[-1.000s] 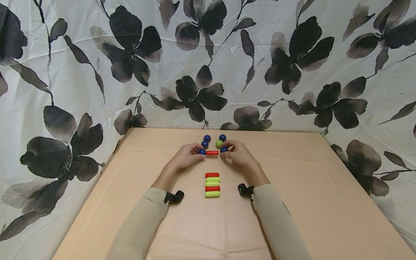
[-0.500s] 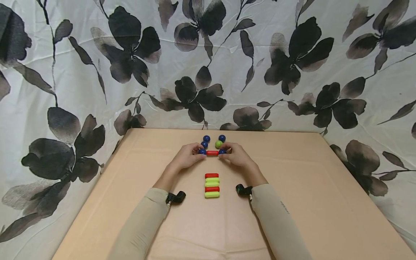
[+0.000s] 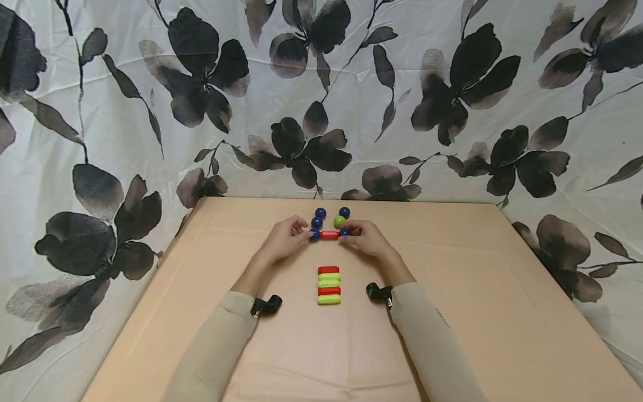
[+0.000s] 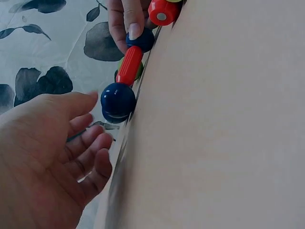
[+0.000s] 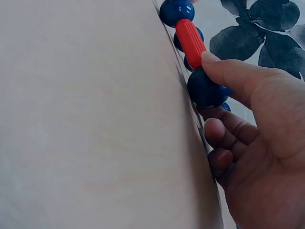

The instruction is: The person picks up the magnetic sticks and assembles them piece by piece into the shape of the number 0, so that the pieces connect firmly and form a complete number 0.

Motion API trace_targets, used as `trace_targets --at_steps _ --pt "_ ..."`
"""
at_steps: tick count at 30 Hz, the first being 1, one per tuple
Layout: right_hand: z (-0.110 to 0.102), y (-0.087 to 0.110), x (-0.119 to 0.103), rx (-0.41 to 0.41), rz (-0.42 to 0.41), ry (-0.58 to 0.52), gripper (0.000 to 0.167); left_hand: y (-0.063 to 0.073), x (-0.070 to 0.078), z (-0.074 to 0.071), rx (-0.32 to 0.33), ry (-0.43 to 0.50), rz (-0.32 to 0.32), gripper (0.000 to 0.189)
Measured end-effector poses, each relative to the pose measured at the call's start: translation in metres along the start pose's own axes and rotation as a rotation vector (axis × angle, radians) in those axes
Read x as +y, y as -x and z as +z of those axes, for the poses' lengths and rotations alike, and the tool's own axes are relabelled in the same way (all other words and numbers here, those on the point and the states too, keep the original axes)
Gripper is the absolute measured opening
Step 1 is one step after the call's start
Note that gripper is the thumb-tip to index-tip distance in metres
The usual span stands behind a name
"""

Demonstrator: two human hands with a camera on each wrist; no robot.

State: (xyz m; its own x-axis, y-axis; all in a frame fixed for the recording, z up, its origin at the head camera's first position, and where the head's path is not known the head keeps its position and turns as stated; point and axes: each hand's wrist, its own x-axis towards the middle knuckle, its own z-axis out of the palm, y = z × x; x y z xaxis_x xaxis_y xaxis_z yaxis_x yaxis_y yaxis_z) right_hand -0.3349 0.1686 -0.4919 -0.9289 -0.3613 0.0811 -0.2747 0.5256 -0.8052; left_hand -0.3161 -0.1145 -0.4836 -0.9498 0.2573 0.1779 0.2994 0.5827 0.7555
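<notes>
One blue ball (image 4: 118, 98) is freed, left hand (image 4: 50, 152) now loosely spread, right hand (image 5: 271, 136) pinching another ball (image 5: 205, 88).

Free lane: tabletop (image 3: 329, 253) between the row of coloured bars (image 3: 329, 284) and the red rod (image 3: 329, 235). Obstacles: blue balls (image 3: 315, 235) at both rod ends, hands (image 3: 283, 240) alongside.

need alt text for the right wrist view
A right hand pinches a blue ball at one end of a ridged red rod, with a second blue ball at its other end. More blue balls peek out behind; a pale tabletop fills the left, flower-print cloth the upper right.
</notes>
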Motion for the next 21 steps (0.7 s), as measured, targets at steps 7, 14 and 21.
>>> trace_targets --at_steps 7,14,21 --pt "0.001 -0.001 0.001 -0.006 0.000 -0.003 0.036 0.011 0.012 -0.009 -0.045 0.007 0.074 0.012" --pt "0.002 -0.002 0.002 -0.002 0.013 0.005 0.035 0.025 0.031 -0.011 -0.288 -0.061 0.133 0.019" --pt "0.001 0.000 0.003 -0.007 0.008 0.009 0.035 0.029 0.046 0.004 -0.482 -0.079 0.168 0.025"
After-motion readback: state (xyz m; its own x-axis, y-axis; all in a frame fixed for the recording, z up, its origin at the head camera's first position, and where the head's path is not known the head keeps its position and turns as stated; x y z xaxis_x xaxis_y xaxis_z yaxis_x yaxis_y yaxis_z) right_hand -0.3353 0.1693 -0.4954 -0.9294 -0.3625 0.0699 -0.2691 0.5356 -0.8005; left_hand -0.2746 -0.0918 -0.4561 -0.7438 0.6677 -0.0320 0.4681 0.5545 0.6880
